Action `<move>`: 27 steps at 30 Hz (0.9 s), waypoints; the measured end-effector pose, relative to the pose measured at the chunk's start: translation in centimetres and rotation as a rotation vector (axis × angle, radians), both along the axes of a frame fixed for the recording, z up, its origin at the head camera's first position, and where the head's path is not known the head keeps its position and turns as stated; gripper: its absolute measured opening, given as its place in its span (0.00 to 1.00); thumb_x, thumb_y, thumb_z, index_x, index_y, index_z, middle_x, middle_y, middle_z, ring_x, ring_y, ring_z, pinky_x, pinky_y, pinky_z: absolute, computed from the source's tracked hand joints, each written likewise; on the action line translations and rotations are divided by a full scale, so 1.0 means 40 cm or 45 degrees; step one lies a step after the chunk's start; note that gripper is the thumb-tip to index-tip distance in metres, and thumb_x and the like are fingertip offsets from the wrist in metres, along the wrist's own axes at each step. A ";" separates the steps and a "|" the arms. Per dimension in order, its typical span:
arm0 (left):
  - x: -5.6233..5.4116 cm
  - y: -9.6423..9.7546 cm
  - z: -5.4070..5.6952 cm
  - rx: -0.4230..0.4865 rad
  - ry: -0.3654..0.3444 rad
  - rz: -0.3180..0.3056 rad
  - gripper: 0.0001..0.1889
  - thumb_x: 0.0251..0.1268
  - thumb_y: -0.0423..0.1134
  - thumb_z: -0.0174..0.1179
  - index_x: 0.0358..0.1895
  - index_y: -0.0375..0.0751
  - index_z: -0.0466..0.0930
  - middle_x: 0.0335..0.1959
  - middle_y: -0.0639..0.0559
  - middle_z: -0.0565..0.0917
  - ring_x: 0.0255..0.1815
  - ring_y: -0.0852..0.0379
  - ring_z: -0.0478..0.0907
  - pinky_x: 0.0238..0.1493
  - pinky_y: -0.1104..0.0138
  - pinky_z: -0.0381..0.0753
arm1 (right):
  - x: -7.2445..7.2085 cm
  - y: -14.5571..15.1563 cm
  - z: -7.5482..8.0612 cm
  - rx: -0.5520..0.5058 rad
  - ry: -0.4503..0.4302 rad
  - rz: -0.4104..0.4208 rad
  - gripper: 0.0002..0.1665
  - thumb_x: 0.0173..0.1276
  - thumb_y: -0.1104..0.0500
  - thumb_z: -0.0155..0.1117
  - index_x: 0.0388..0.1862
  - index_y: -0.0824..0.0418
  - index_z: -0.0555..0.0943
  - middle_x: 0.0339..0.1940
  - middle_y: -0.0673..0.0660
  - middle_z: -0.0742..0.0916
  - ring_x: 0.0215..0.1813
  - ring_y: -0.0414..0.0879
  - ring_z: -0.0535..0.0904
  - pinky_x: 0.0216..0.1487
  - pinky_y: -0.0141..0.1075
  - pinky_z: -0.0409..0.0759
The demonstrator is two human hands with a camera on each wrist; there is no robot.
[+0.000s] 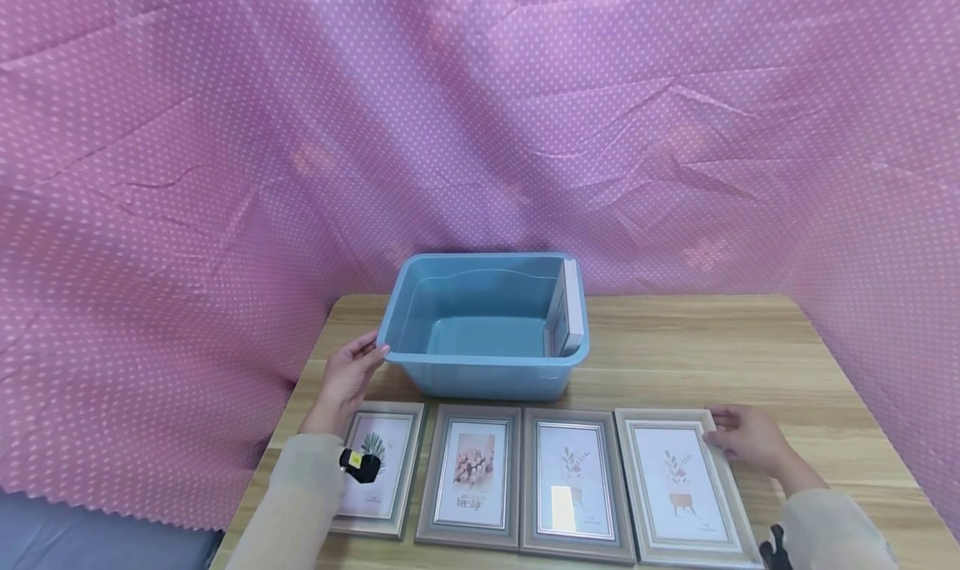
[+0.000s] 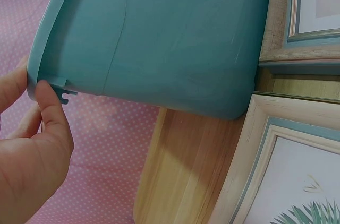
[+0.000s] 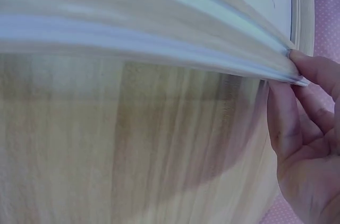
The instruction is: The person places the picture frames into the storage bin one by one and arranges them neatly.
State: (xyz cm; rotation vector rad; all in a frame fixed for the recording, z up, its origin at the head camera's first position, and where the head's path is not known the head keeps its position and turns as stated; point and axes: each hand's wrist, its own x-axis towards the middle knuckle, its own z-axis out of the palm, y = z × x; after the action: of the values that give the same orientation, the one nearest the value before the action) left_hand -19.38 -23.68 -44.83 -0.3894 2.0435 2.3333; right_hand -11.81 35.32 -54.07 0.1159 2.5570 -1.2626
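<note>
At the left corner of a blue plastic bin (image 1: 480, 380), my left hand (image 1: 348, 378) pinches the rim between thumb and fingers. The left wrist view shows the thumb on the rim's outer side, beside a small clip-like tab (image 2: 66, 95). My right hand (image 1: 753, 437) grips the upper right edge of the rightmost picture frame (image 1: 678, 487), a pale frame with a potted-plant print. In the right wrist view, thumb and fingers (image 3: 284, 120) pinch that frame's border near a corner. Another picture frame (image 1: 573, 303) stands on edge inside the bin, against its right wall.
Left of the held frame lie a potted-plant picture frame (image 1: 576, 487), a flower-bouquet picture frame (image 1: 472, 487) and a green-leaf picture frame (image 1: 386, 495), side by side. They rest face up on a wood-grain table (image 1: 690, 345). A pink dotted cloth (image 1: 480, 120) hangs behind and at both sides.
</note>
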 end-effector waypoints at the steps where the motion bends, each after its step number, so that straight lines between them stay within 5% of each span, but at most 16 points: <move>1: 0.000 0.000 0.001 0.002 0.000 0.001 0.27 0.64 0.26 0.59 0.65 0.28 0.65 0.57 0.37 0.72 0.43 0.63 0.78 0.54 0.71 0.77 | -0.001 0.002 0.004 0.001 -0.005 0.001 0.36 0.61 0.61 0.68 0.60 0.82 0.65 0.52 0.78 0.77 0.47 0.64 0.80 0.37 0.42 0.86; 10: 0.001 0.003 0.004 0.020 0.002 0.002 0.27 0.63 0.24 0.59 0.65 0.28 0.65 0.51 0.43 0.76 0.43 0.62 0.77 0.54 0.71 0.77 | -0.012 0.025 0.036 -0.107 -0.028 0.054 0.39 0.62 0.61 0.68 0.62 0.82 0.62 0.54 0.78 0.76 0.48 0.63 0.80 0.40 0.42 0.86; 27: 0.008 -0.004 0.004 -0.010 -0.004 -0.016 0.27 0.64 0.27 0.59 0.66 0.28 0.65 0.50 0.46 0.76 0.43 0.63 0.77 0.53 0.72 0.78 | -0.031 0.046 0.122 -0.102 0.124 0.008 0.38 0.68 0.50 0.63 0.63 0.78 0.66 0.53 0.75 0.78 0.46 0.58 0.82 0.40 0.40 0.86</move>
State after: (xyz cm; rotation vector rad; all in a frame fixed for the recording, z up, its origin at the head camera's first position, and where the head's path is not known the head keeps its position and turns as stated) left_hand -19.05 -23.86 -44.65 -0.3790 2.0479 2.3167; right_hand -13.06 37.16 -49.20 0.0297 2.5810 -1.3986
